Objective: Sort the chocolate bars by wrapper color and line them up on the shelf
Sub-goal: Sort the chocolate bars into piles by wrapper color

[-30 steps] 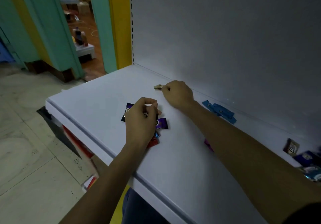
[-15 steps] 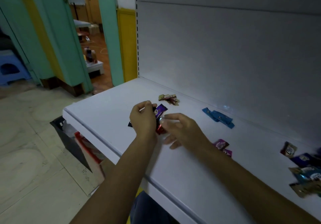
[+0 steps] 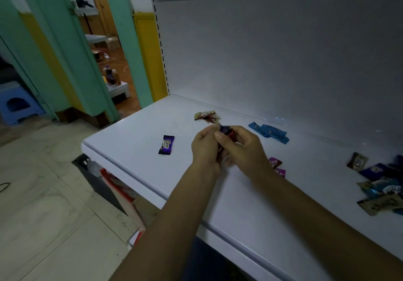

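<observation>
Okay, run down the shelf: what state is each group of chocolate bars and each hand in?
left hand: grips the held bars
right hand: pinches the held bars
held bars: purple and red, between both hands
purple bar: flat on the shelf, alone
gold bars: grouped near the back
blue bars: overlapping, near the back
pink bars: together, right of the hands
mixed pile: unsorted, far right

Pale floor tiles (image 3: 43, 215) fill the left side, with a dark cable (image 3: 4, 186) at the edge. Teal posts (image 3: 72, 62) and a yellow panel (image 3: 146, 58) frame a doorway. Beyond it, a low white table (image 3: 119, 88) carrying bottles (image 3: 110, 76) stands on a brown floor (image 3: 129, 105). A blue stool (image 3: 15, 104) sits far left. The light is dim.
</observation>
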